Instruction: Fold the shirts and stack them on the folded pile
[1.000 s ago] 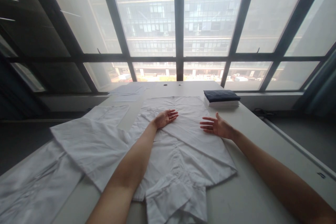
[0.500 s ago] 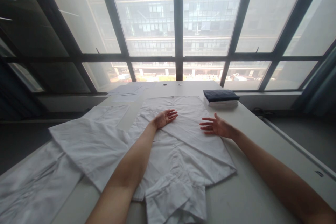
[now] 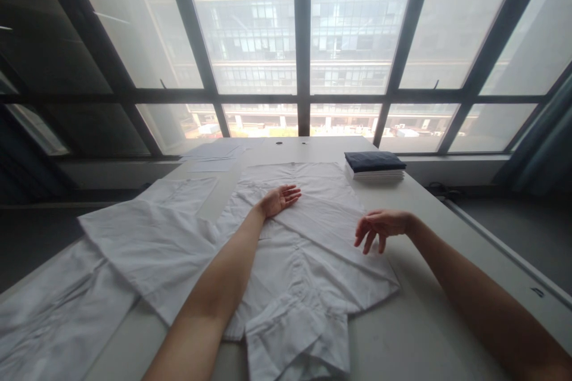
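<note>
Lying spread on the table (image 3: 420, 333): white shirt (image 3: 313, 250), being pinned flat by the left hand (image 3: 277, 199), palm up and open. Right hand (image 3: 379, 226) is being held just above its right edge, fingers drooping, empty. Folded stack (image 3: 374, 165) is being kept apart beyond.

The left forearm (image 3: 223, 286) is covering part of the white shirt (image 3: 313, 238), and the picture's bottom edge is cutting off its folded sleeve. A second white garment (image 3: 53, 315) is running past the table's near left corner.
</note>
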`<state>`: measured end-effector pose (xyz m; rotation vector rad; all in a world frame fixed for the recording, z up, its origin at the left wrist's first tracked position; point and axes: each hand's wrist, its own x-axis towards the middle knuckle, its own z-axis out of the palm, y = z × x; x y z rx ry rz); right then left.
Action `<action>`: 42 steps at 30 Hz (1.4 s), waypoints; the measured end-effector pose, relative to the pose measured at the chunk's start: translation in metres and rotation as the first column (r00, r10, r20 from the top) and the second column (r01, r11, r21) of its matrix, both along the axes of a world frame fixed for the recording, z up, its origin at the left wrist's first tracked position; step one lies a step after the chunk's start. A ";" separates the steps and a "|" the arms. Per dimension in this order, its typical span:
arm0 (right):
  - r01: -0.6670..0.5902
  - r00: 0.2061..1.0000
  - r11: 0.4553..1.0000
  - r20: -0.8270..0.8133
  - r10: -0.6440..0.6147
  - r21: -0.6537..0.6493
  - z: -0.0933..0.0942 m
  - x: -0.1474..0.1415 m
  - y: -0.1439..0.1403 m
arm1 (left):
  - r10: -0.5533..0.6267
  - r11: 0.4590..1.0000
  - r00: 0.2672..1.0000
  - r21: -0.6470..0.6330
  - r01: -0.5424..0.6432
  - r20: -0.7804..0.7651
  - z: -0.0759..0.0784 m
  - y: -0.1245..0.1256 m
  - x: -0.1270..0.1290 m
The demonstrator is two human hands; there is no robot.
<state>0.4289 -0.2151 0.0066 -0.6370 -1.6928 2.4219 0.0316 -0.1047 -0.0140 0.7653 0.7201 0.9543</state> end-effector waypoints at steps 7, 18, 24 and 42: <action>-0.194 0.939 0.977 0.270 0.211 -0.088 0.004 -0.036 -0.019 | -0.007 1.000 1.000 0.010 0.007 -0.004 -0.002 0.002 -0.001; 0.038 0.999 0.999 -0.031 -0.038 0.001 0.002 -0.042 -0.021 | -0.006 1.000 1.000 0.008 0.006 -0.007 0.000 0.000 0.000; 0.466 0.867 0.879 -0.146 -0.476 -0.102 -0.013 -0.032 -0.001 | 0.003 1.000 1.000 0.002 -0.003 -0.014 0.002 -0.002 0.001; 0.715 0.545 0.637 -0.341 -0.766 -0.288 -0.007 -0.037 0.005 | 0.004 1.000 1.000 -0.005 -0.004 -0.012 0.004 -0.003 0.001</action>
